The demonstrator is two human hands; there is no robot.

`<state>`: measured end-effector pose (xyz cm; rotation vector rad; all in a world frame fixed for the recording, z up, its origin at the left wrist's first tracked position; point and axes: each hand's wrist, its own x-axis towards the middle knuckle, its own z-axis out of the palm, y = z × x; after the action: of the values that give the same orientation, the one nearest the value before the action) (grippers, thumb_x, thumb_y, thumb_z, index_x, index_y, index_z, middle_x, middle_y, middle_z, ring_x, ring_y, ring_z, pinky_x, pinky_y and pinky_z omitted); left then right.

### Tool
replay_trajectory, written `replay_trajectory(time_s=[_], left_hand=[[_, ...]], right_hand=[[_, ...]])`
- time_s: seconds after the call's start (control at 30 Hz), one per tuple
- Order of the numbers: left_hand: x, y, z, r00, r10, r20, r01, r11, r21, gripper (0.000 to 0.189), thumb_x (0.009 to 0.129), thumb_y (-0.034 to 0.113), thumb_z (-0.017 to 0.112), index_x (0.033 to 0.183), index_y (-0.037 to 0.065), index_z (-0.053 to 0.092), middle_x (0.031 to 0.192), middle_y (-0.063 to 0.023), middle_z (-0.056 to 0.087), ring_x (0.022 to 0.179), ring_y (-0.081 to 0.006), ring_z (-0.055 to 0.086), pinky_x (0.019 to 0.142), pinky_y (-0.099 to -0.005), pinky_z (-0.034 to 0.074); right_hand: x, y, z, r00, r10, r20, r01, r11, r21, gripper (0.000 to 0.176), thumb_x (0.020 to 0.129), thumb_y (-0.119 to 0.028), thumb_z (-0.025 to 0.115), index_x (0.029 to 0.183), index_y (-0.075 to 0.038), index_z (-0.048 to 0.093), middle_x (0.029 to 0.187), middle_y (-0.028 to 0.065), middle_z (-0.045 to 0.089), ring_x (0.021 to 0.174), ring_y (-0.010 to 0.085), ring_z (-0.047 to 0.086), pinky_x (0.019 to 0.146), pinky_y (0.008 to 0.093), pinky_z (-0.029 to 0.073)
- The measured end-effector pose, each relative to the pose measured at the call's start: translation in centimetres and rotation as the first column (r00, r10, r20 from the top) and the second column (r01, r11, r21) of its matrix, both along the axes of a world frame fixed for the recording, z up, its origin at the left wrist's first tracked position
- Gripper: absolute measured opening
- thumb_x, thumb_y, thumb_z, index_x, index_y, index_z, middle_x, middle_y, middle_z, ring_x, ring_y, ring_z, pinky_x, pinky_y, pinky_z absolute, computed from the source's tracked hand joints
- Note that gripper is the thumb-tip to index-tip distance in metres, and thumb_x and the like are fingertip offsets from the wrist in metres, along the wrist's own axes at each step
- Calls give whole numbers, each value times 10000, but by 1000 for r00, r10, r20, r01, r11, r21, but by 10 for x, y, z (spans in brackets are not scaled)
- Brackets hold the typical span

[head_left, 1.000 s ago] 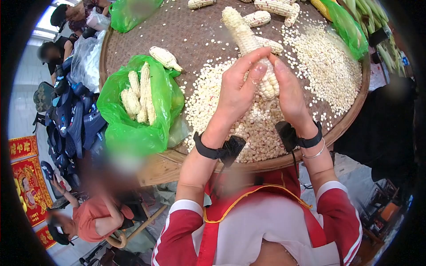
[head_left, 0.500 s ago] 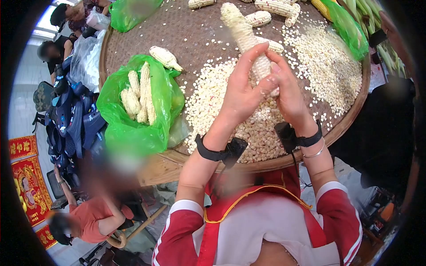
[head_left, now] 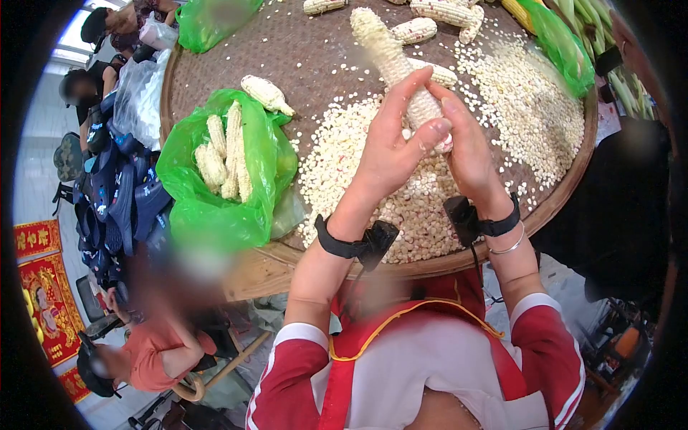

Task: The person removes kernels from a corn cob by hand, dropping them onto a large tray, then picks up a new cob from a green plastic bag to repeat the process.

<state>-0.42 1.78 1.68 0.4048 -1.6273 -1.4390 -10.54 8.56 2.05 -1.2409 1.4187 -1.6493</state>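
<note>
A mostly stripped corn cob [head_left: 390,61] slants up and away from me between my two hands, its far end bare and pale. My left hand [head_left: 390,147] is wrapped around its left side, the thumb across the near end, where some kernels still show. On the right side my right hand [head_left: 469,147] presses against the same cob, fingers closed over it. Beneath both hands lies a heap of loose corn kernels [head_left: 337,158]. Part of the cob is hidden by my fingers.
A round woven tray [head_left: 315,57] with a wooden rim carries a second kernel pile [head_left: 534,107] and several cobs with kernels [head_left: 269,94]. Left is a green plastic bag [head_left: 272,190] holding stripped cobs [head_left: 235,150]. Another green bag [head_left: 570,61] sits right. People are at the left.
The cob's far end has swung slightly left. My right fingers have shifted a little along it. At lower left, a person in an orange shirt has moved their head and arm.
</note>
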Motion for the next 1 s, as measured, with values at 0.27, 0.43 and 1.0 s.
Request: replay_trajectory(time_s=[0.27, 0.43, 1.0], left_hand=[[7, -8, 1, 994, -74, 87, 66, 994, 91, 373, 899, 188, 462, 1234, 25, 447, 1221, -114, 484, 1152, -179, 415, 964, -303, 316], [5, -4, 1, 996, -75, 54, 72, 996, 46, 399, 880, 207, 492, 1239, 39, 447, 1228, -114, 484, 1141, -202, 436, 946, -327, 335], [6, -6, 0, 993, -104, 50, 95, 983, 154, 395, 891, 198, 482, 1252, 42, 436, 1220, -118, 485, 1129, -167, 431, 925, -290, 348]], right_hand=[[-2, -3, -13, 964, 72, 257, -78, 997, 15, 453, 935, -247, 305, 1222, 90, 403, 1249, 158, 451, 1166, 196, 412, 983, 289, 293], [-3, -3, -9, 965, 53, 255, -58, 998, 10, 448, 929, -229, 298, 1224, 92, 401, 1253, 167, 449, 1173, 206, 409, 984, 294, 293], [1, 0, 1, 975, 46, 217, -61, 996, 62, 454, 924, -290, 380, 1220, 53, 417, 1183, 118, 490, 1077, 152, 457, 914, 260, 347]])
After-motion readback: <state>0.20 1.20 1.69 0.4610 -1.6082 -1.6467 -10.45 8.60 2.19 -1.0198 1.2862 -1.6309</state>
